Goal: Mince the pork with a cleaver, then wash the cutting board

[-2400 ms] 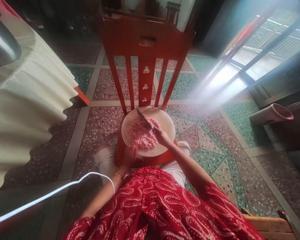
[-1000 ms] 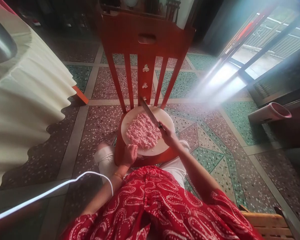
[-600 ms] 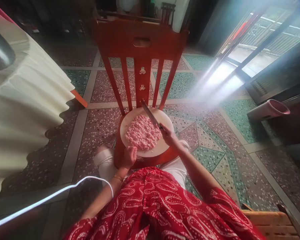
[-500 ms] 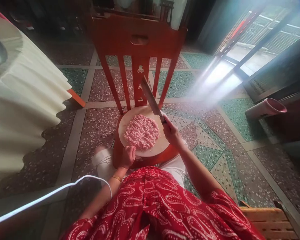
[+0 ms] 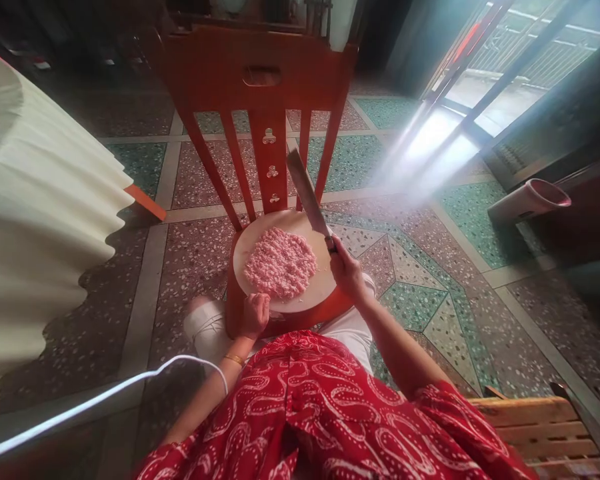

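Having lifted off the mince, the right hand (image 5: 347, 270) is gripping the cleaver (image 5: 307, 193) raised, while the left hand (image 5: 254, 313) is steadying the board (image 5: 325, 283) of flattened pink minced meat (image 5: 280, 261).

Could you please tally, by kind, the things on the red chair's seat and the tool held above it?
Round boards: 1
Heaps of pink mince: 1
Cleavers, held by the right hand: 1
Total: 3
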A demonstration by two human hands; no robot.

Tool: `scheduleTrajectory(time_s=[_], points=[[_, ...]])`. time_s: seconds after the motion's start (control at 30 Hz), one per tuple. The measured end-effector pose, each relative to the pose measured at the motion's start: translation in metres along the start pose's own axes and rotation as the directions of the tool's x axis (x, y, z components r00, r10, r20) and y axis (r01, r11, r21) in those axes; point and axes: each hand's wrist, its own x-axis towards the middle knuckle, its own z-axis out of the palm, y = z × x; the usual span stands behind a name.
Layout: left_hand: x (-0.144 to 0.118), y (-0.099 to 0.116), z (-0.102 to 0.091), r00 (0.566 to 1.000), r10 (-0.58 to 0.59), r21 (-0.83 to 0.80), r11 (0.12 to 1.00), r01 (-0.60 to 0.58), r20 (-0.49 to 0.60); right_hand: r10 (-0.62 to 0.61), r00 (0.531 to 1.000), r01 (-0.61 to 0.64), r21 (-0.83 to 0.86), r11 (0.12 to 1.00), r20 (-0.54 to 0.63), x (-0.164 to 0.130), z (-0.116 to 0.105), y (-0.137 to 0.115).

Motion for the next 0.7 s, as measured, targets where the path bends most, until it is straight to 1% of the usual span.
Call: scheduleTrajectory(time_s=[0.03, 0.1, 0.17, 0.2, 0.23, 0.33, 0.4, 0.43, 0.47, 0.53, 0.6, 0.63, 0.7], points=[[0.0, 0.0, 0.0, 1.0, 0.0, 0.003, 1.0, 0.0, 0.001, 0.047, 0.999, -0.046, -0.038, 0.998, 0.02, -0.003, 0.005, 0.007], [0.001, 0.0, 0.0, 1.0, -0.002, 0.002, 1.0, 0.002, -0.006, 0.163, 0.981, -0.151, -0.118, 0.982, 0.105, -0.008, 0.015, 0.021], [0.002, 0.001, 0.0, 1.0, 0.0, -0.006, 1.0, 0.0, -0.011, 0.216, 0.962, -0.192, -0.149, 0.97, 0.168, -0.011, 0.016, 0.027], [0.002, 0.001, -0.001, 1.0, 0.004, -0.011, 1.0, -0.004, -0.008, 0.207, 0.965, -0.186, -0.136, 0.973, 0.164, -0.011, 0.013, 0.025], [0.003, 0.001, -0.001, 1.0, 0.006, -0.016, 1.0, -0.006, -0.004, 0.18, 0.974, -0.166, -0.106, 0.98, 0.137, -0.011, 0.007, 0.02], [0.002, 0.0, -0.001, 1.0, 0.002, -0.025, 1.0, -0.002, 0.001, 0.086, 0.996, -0.086, -0.004, 0.996, 0.022, -0.006, -0.009, 0.003], [0.001, 0.0, 0.0, 1.0, -0.014, -0.019, 1.0, 0.014, -0.004, 0.06, 0.998, -0.06, 0.025, 0.998, -0.033, -0.003, -0.008, 0.0], [0.001, 0.0, 0.0, 1.0, -0.017, -0.016, 1.0, 0.017, -0.002, 0.066, 0.997, -0.066, 0.02, 0.998, -0.032, -0.003, -0.003, 0.003], [0.001, 0.0, 0.0, 1.0, -0.018, -0.014, 1.0, 0.018, -0.001, 0.086, 0.996, -0.086, 0.001, 0.996, -0.007, -0.004, 0.002, 0.008], [0.002, 0.001, 0.0, 1.0, -0.013, -0.012, 1.0, 0.013, -0.004, 0.157, 0.983, -0.152, -0.058, 0.987, 0.095, -0.006, 0.013, 0.018], [0.003, 0.001, -0.001, 1.0, -0.009, -0.01, 1.0, 0.009, -0.009, 0.214, 0.961, -0.199, -0.101, 0.975, 0.177, -0.007, 0.016, 0.022], [0.003, 0.002, -0.001, 1.0, -0.007, -0.006, 1.0, 0.007, -0.008, 0.211, 0.96, -0.196, -0.101, 0.976, 0.183, -0.007, 0.014, 0.02], [0.004, 0.001, -0.001, 1.0, -0.003, -0.003, 1.0, 0.003, -0.008, 0.146, 0.981, -0.138, -0.065, 0.988, 0.129, -0.005, 0.006, 0.011]])
